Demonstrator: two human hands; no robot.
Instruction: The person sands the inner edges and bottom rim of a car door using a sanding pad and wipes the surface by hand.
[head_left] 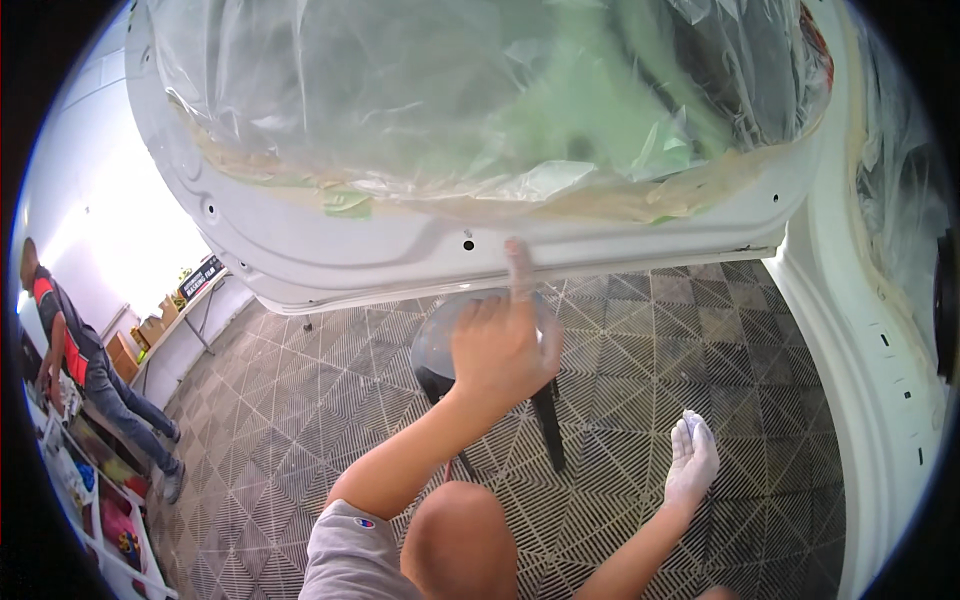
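Note:
A white car door hangs open in front of me, its upper part masked with clear plastic film and strips of tape. My left hand is raised, its index finger stretched out and touching the door's lower edge next to a small hole; the other fingers are loosely curled and hold nothing. My right hand looks white, gloved or coated, and hovers low over the floor with flat, empty fingers. My bare knee shows at the bottom.
A round grey stool on dark legs stands under the door, partly behind my left hand. The floor is grey grid tile. The white car body curves along the right. A person stands at far left by shelves.

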